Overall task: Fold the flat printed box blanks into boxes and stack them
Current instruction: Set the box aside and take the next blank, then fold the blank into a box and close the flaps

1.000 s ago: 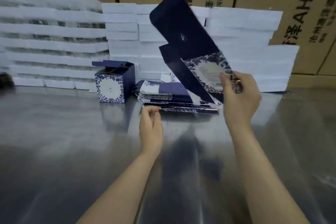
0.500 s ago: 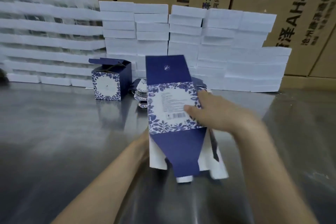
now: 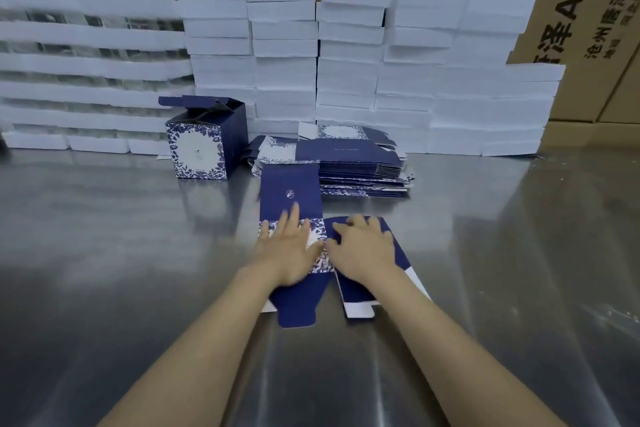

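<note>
Folded box [image 3: 204,146] stands beyond and left of the left grip [image 3: 287,250]. That grip is released, with its fingers flat, pinning the blank [image 3: 291,184] to the surface [image 3: 104,253]. The right grip [image 3: 363,250] is also released, flat on the adjoining side panel. Suggest pinning left and creasing right along the score between the grips. The pile of blanks [image 3: 360,163] lies beyond the right grip.

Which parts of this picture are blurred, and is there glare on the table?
Head view: the fingers of the left hand and right hand are motion-blurred on the box blank. Head view: the metal table carries soft reflections and glare streaks. Head view: the white stacks at far left look smeared.
</note>
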`<act>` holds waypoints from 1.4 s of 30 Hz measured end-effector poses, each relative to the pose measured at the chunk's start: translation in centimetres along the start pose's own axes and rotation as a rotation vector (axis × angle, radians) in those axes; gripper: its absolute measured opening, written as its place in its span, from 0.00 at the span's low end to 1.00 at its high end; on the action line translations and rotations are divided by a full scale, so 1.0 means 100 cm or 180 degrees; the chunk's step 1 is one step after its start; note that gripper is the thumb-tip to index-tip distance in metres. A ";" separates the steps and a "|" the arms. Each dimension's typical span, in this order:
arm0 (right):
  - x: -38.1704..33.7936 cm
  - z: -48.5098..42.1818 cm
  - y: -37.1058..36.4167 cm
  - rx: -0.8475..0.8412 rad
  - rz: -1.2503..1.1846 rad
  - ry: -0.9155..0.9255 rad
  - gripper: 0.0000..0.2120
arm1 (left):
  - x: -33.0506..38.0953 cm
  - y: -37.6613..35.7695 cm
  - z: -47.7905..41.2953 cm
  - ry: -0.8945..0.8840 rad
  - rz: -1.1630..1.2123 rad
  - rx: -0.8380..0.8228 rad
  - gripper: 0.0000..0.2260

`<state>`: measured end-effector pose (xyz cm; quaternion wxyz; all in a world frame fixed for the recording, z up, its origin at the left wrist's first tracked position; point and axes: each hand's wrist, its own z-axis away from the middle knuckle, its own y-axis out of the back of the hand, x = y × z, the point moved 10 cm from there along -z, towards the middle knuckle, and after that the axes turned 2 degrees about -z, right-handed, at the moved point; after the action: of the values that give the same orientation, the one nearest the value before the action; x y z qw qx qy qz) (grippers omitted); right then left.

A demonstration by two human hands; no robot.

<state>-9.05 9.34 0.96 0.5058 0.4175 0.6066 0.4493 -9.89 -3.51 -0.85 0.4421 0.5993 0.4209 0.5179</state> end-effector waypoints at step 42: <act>0.044 0.038 0.028 -0.1586 -0.4489 -0.0100 0.08 | -0.031 0.052 0.024 -0.0298 0.3775 -0.0234 0.29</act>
<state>-5.79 14.75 2.25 0.7622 -0.1911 0.6033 0.1365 -7.59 -8.06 3.24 0.1160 0.7385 -0.0239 0.6637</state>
